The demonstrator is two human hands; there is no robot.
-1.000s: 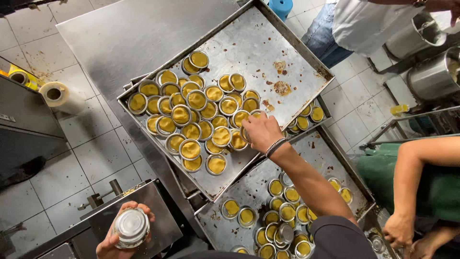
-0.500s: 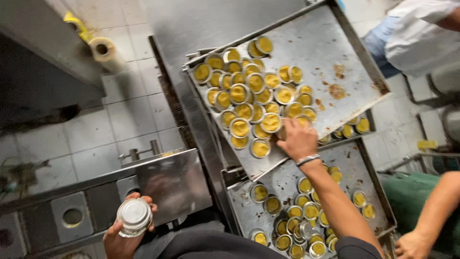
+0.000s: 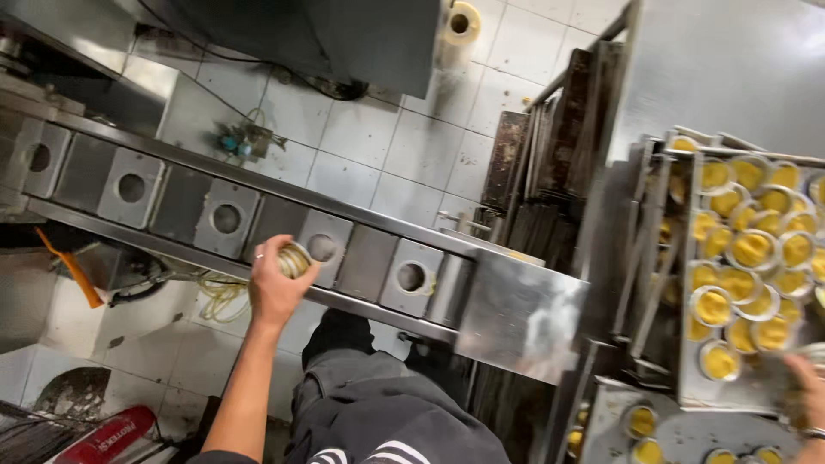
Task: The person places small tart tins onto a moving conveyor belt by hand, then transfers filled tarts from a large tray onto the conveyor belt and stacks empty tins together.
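Steel first, in the head view: a long belt of square plates [image 3: 163, 193] running just beyond the left hand [image 3: 273, 288], each plate with a round hole in its middle. Fingers curled around a small foil cup [image 3: 295, 259], gripped at the fingertips and held above the belt, just beside the hole [image 3: 322, 247] of the nearest plate and not yet in it. Looks like the carrying stage of seating a cup: raised, close to the opening, apart from the plate. Calls for the cup's round rim to be centred over that hole and its mouth kept upward.

No real long axis to the cup, being short and round. Rim tipped a little toward the camera and away from the palm, with a pale yellowish inside showing; base hidden behind the fingers.

Far off on the other side, at the lower corner of the frame, the right hand [image 3: 808, 391], cut by the edge; spread or closed, cannot tell, nor whether anything is held. Rests at the near rim of a metal tray [image 3: 687, 283] packed with filled cups [image 3: 752, 249] of yellow custard. Below it, a second tray [image 3: 601, 430] with a few more. Between the hands, a shiny steel surface [image 3: 524, 318] and a stack of dark trays [image 3: 550, 146] on edge.
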